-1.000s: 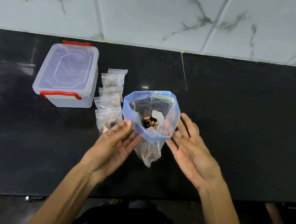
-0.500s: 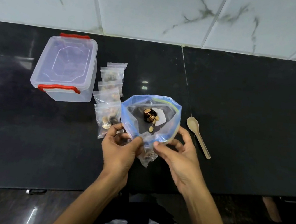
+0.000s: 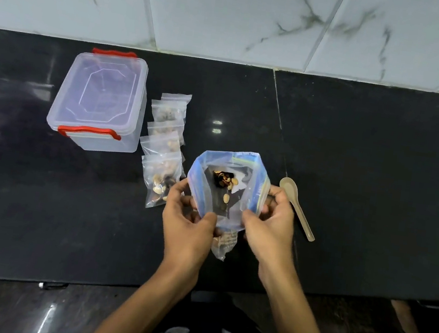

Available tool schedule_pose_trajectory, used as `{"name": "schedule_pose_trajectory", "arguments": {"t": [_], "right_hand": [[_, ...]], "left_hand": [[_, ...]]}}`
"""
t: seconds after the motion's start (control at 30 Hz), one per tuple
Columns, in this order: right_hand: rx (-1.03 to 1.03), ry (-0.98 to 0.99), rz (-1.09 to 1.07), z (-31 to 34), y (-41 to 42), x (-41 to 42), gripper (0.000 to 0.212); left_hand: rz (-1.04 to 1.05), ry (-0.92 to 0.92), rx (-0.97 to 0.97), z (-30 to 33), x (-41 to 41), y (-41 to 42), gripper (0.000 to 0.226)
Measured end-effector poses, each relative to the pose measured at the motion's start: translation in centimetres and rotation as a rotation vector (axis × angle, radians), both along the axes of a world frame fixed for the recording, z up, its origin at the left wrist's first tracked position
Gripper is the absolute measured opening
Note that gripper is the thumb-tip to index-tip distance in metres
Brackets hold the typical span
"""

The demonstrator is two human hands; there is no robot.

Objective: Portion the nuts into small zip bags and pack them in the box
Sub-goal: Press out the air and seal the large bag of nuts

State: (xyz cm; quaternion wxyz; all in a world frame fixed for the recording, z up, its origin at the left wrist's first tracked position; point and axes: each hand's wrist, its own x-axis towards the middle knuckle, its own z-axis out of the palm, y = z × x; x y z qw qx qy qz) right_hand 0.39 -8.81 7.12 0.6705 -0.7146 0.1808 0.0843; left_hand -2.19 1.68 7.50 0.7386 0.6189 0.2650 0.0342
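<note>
Counter: black polished stone worktop (image 3: 363,185) under a white marbled tile wall (image 3: 232,14); everything sits on the left-centre part of it.
Big bag: blue-rimmed zip bag (image 3: 258,188) held upright near the front edge, mouth spread wide.
Nuts: only a few nuts (image 3: 224,181) lie at the bottom of it, so the stock looks nearly used up.
Left hand: left hand (image 3: 188,226) has its fingers curled round the near left rim of the big bag, thumb on the front edge.
Right hand: right hand (image 3: 270,226) grips the near right rim the same way.
Small bag below: a clear small bag (image 3: 223,246) pokes out beneath the big one between the two hands; which hand holds it I cannot tell.
Filled bags: four or so small filled bags (image 3: 164,145) lie overlapping in a row just left of the big bag.
Box: clear box with red clips (image 3: 98,100), lid on, stands just left of that row.
Spoon: pale spoon (image 3: 295,204) lies on the counter, just right of the right hand.
Step, as I judge it: getting the last nuts into the small bag.
Doing it well: keep the small bag's mouth open directly under the pour, tilt the big bag slowly from one corner so nuts run in a narrow stream, or use the spoon. Then press the zip shut along its whole length.
Still left: open the box lid and pack all the bags inside.
</note>
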Motion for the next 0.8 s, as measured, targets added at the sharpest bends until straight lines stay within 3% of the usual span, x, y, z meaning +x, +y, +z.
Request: {"name": "schedule_pose_trajectory", "arguments": {"t": [0.07,0.17,0.23,0.3,0.37,0.43,0.5,0.57,0.63,0.7,0.8], "right_hand": [[0.074,0.043,0.055,0.1,-0.3,0.2,0.041],[0.318,0.151,0.044,0.8,-1.5,1.1,0.023],[0.259,0.158,-0.008,0.4,-2.0,1.7,0.008],[0.011,0.081,-0.028,-0.2,-2.1,2.0,0.014],[-0.228,-0.024,0.068,-0.4,-2.0,2.2,0.027],[-0.232,-0.049,0.13,-0.1,-2.1,2.4,0.032],[-0.112,-0.021,0.131,0.5,-2.2,2.6,0.028],[0.109,0.053,0.12,1.1,-2.3,2.9,0.012],[0.322,0.185,0.085,1.3,-2.4,3.6,0.035],[0.338,0.283,0.087,1.5,-2.5,4.5,0.039],[0.227,0.254,0.163,1.2,-2.3,5.2,0.019]], "left_hand": [[-0.068,0.013,-0.01,0.0,0.3,0.5,0.046],[-0.118,0.037,-0.222,0.1,1.3,1.8,0.013],[-0.131,0.057,-0.268,-0.5,2.0,2.4,0.015],[-0.099,0.035,-0.174,-0.7,2.4,2.4,0.006],[-0.067,-0.024,0.113,-1.1,2.6,2.7,0.012],[-0.131,-0.07,0.324,-1.1,2.8,3.0,0.013],[-0.242,-0.053,0.352,-0.7,3.0,3.1,0.02],[-0.308,0.019,0.159,0.0,3.5,3.2,0.024],[-0.354,0.13,-0.3,0.8,4.3,3.5,0.016],[-0.402,0.25,-0.606,0.9,5.2,4.1,0.026],[-0.378,0.331,-0.485,0.0,6.4,4.5,0.033]]}}
